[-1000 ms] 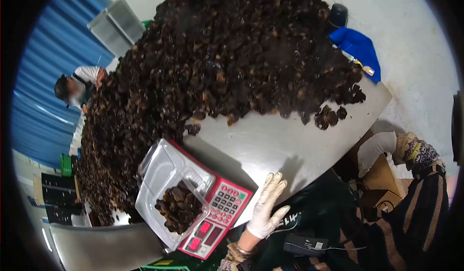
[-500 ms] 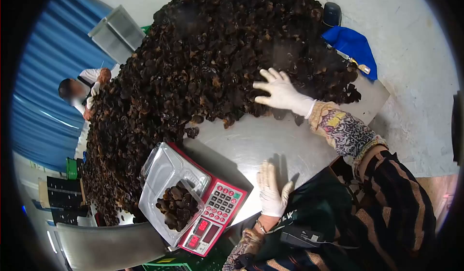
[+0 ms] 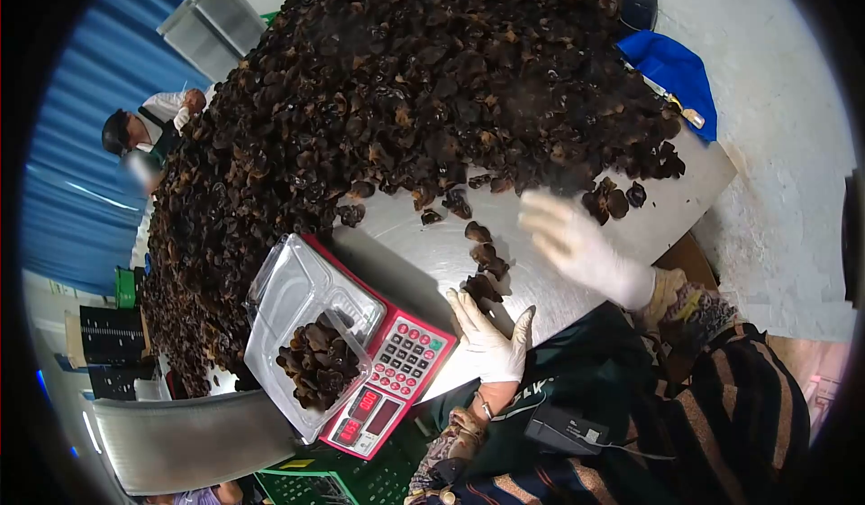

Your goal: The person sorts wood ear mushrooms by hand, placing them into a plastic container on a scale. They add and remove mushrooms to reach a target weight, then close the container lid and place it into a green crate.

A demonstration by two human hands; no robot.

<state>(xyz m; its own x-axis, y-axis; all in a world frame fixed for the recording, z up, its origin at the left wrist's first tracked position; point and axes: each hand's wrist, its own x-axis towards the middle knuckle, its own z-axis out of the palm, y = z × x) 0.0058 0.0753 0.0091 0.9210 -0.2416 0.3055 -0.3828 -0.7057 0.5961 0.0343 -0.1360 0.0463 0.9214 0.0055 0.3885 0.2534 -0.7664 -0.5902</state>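
A huge heap of dark brown wood ear mushrooms [image 3: 405, 100] covers most of the metal table [image 3: 396, 244]. My right hand [image 3: 581, 244], in a white glove and blurred by motion, hovers over the bare metal at the heap's near edge with its fingers stretched out. Below it, my left hand [image 3: 491, 343], also gloved, is open with the thumb apart, its fingertips beside a few loose wood ears [image 3: 482, 289]. Left of that hand is a red digital scale [image 3: 410, 361]. On the scale rests a clear plastic tray [image 3: 297, 289] holding a clump of wood ears [image 3: 320, 361].
Blue cloth [image 3: 671, 81] and a dark rounded object [image 3: 638, 8] lie at the heap's far right. Another person [image 3: 149, 140] stands at the heap's left side. A green crate [image 3: 306, 482] is below the scale, and a grey bin [image 3: 212, 27] stands at upper left.
My right hand has moved from the heap's edge down toward me, and several wood ears now lie loose on the metal. My left hand stays open near the scale.
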